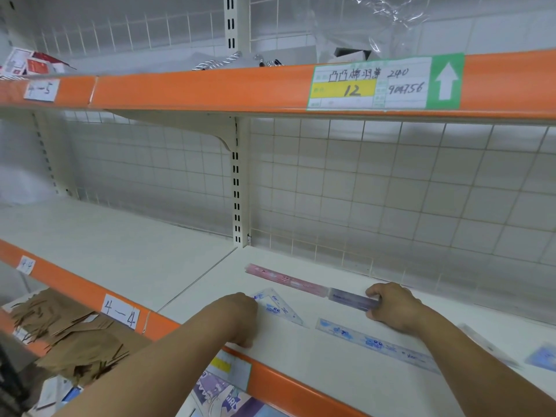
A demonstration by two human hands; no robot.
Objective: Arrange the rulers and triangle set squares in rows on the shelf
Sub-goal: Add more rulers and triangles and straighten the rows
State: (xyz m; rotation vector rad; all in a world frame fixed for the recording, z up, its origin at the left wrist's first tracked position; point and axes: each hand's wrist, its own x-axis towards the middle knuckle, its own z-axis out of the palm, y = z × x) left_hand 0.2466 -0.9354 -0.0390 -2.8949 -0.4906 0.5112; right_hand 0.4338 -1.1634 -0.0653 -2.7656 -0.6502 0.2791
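**A:** Where do the rulers lie on the shelf [301, 371]?

**B:** On its smooth, matte white board. A translucent pink ruler [285, 279] runs slantwise near the wire-grid back panel [391, 191]. A darker purple ruler [350, 298] meets its right end, the two set end to end.

**A:** And the person's hands?

**B:** The right hand [394, 308] has its fingers [374, 294] curled over the purple ruler's right end, gripping it. The left hand [240, 317] is bunched, fingers curled inward, right against the left corner of a clear triangle set square [279, 308] printed in blue. Whether it pinches that corner cannot be told.

**A:** Anything nearer the front?

**B:** A long clear ruler with blue print [376, 344] lies flat in front of the right hand, just beside the set square. The glossy orange edge strip [285, 383] carries a paper tag [120, 314] handwritten "4—4".
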